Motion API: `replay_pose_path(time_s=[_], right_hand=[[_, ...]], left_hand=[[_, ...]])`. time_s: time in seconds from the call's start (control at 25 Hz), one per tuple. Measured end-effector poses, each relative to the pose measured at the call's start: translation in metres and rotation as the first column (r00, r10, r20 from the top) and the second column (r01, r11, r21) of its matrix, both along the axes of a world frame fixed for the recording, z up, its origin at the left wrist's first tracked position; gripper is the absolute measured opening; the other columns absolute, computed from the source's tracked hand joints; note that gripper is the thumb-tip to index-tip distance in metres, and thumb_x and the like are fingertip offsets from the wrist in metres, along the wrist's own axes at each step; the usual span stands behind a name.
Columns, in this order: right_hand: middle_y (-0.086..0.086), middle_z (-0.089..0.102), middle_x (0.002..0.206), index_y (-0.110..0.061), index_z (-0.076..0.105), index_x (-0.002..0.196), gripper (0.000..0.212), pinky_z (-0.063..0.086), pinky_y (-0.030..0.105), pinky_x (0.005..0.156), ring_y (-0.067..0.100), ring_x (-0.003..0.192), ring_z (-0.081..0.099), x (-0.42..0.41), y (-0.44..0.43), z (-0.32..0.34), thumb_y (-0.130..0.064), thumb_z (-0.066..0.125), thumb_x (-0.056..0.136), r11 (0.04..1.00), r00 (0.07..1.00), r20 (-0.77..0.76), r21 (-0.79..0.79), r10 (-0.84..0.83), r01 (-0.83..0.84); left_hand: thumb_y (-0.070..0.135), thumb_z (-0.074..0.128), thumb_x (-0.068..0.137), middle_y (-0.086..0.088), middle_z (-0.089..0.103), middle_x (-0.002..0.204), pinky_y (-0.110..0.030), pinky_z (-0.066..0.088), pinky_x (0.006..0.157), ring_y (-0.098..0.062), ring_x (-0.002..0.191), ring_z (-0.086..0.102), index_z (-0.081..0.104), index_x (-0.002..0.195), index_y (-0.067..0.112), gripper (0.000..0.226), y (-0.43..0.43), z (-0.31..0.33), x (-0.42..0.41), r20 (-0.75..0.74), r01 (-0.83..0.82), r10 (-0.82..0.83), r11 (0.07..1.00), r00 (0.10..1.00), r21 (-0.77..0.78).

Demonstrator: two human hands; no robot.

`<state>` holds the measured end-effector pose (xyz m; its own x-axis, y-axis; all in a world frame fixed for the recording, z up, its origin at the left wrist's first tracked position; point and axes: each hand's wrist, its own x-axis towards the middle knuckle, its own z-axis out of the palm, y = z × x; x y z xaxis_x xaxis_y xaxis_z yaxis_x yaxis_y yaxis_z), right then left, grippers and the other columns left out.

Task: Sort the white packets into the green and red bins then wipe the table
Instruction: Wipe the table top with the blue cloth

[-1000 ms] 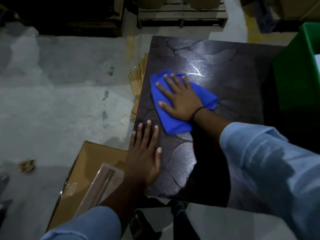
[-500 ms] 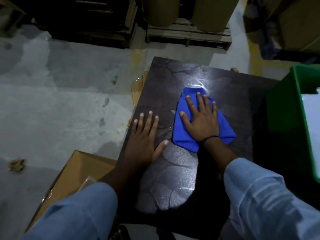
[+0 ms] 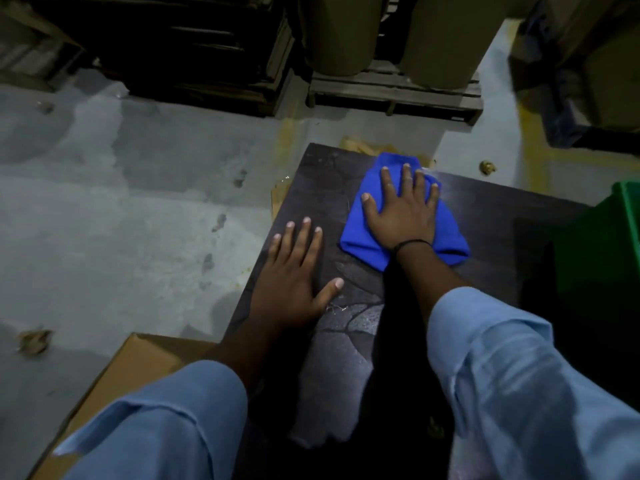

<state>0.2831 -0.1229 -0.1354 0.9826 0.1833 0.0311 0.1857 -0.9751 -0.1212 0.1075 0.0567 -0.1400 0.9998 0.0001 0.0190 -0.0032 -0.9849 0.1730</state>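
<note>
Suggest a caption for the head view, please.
Right hand presses a blue cloth on the table, at its far edge; left hand lies flat.

You have no text, label, brand or number to read here; the cardboard box (image 3: 138, 368) at the near left, the green bin (image 3: 599, 244) at the right and the blue cloth (image 3: 362, 242) all show plain faces.
</note>
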Motion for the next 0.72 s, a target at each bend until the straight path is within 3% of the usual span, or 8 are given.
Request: replay_pose_path(time_s=[0.16, 0.32, 0.36, 0.44, 0.52, 0.6, 0.68, 0.72], right_hand=[[0.012, 0.016, 0.166, -0.03, 0.022, 0.158, 0.072, 0.001, 0.059, 0.121, 0.033, 0.154, 0.008, 0.011, 0.059, 0.0, -0.065, 0.02, 0.095, 0.979, 0.979, -0.008, -0.008, 0.202, -0.202], [0.004, 0.019, 0.166, -0.037, 0.021, 0.157, 0.067, 0.006, 0.054, 0.123, 0.027, 0.154, 0.012, 0.027, 0.039, 0.001, -0.067, 0.023, 0.097, 0.718, 0.719, -0.011, -0.041, 0.695, -0.695], [0.004, 0.02, 0.166, -0.038, 0.022, 0.157, 0.067, 0.006, 0.053, 0.123, 0.027, 0.154, 0.014, 0.041, 0.033, 0.001, -0.067, 0.024, 0.097, 0.733, 0.734, -0.007, -0.042, 0.679, -0.679], [0.005, 0.023, 0.165, -0.036, 0.025, 0.156, 0.069, 0.005, 0.055, 0.123, 0.029, 0.153, 0.016, 0.062, 0.031, 0.003, -0.068, 0.023, 0.095, 0.933, 0.933, -0.006, -0.003, 0.361, -0.361], [0.006, 0.024, 0.165, -0.033, 0.026, 0.157, 0.073, 0.0, 0.057, 0.122, 0.032, 0.152, 0.015, 0.056, 0.05, 0.001, -0.069, 0.022, 0.093, 0.99, 0.99, -0.022, 0.007, 0.139, -0.139], [0.005, 0.022, 0.165, -0.033, 0.026, 0.157, 0.075, 0.001, 0.057, 0.122, 0.031, 0.153, 0.014, 0.028, 0.06, 0.001, -0.071, 0.022, 0.092, 0.94, 0.94, 0.007, 0.015, 0.341, -0.341], [0.001, 0.021, 0.166, -0.036, 0.025, 0.157, 0.073, 0.006, 0.054, 0.123, 0.026, 0.154, 0.014, 0.015, 0.037, 0.003, -0.073, 0.023, 0.093, 0.811, 0.811, 0.007, -0.013, 0.585, -0.585], [-0.001, 0.02, 0.166, -0.037, 0.024, 0.157, 0.073, 0.007, 0.052, 0.123, 0.025, 0.154, 0.014, 0.021, 0.02, 0.004, -0.073, 0.023, 0.094, 0.797, 0.797, 0.009, -0.025, 0.604, -0.603]], left_hand=[[0.071, 0.038, 0.095, -0.007, 0.006, 0.171, -0.052, 0.014, 0.125, -0.029, 0.158, 0.003, 0.027, 0.16, 0.013, 0.088, -0.001, 0.001, 0.0, 0.028, 0.01, -0.01, 1.0, 1.0, -0.02], [0.071, 0.038, 0.094, -0.007, 0.007, 0.171, -0.051, 0.015, 0.125, -0.028, 0.158, 0.002, 0.021, 0.162, 0.014, 0.09, 0.0, 0.002, 0.001, 0.035, 0.003, -0.003, 1.0, 0.999, 0.0], [0.072, 0.037, 0.094, -0.006, 0.006, 0.171, -0.051, 0.014, 0.125, -0.028, 0.158, 0.0, 0.02, 0.162, 0.015, 0.09, 0.0, 0.003, 0.001, 0.027, 0.002, -0.002, 1.0, 1.0, 0.008], [0.073, 0.035, 0.094, -0.006, 0.004, 0.171, -0.049, 0.013, 0.126, -0.027, 0.158, -0.002, 0.018, 0.162, 0.017, 0.09, 0.0, 0.004, 0.001, 0.016, 0.001, -0.001, 1.0, 1.0, 0.01], [0.072, 0.036, 0.094, -0.006, 0.004, 0.171, -0.049, 0.014, 0.126, -0.027, 0.158, -0.001, 0.019, 0.162, 0.016, 0.09, 0.0, 0.004, 0.001, 0.015, -0.005, 0.005, 1.0, 1.0, 0.001], [0.07, 0.04, 0.094, -0.006, 0.006, 0.171, -0.05, 0.016, 0.125, -0.028, 0.158, 0.002, 0.026, 0.161, 0.014, 0.088, 0.0, 0.005, 0.001, 0.014, 0.002, -0.001, 1.0, 1.0, -0.029], [0.069, 0.043, 0.093, -0.007, 0.008, 0.171, -0.051, 0.015, 0.125, -0.029, 0.158, 0.003, 0.025, 0.161, 0.013, 0.09, -0.002, 0.005, 0.001, 0.017, -0.003, 0.004, 0.999, 1.0, -0.037], [0.069, 0.044, 0.093, -0.007, 0.007, 0.171, -0.051, 0.015, 0.126, -0.029, 0.158, 0.003, 0.023, 0.161, 0.013, 0.09, -0.002, 0.005, 0.0, 0.022, -0.006, 0.007, 0.999, 1.0, -0.036]])
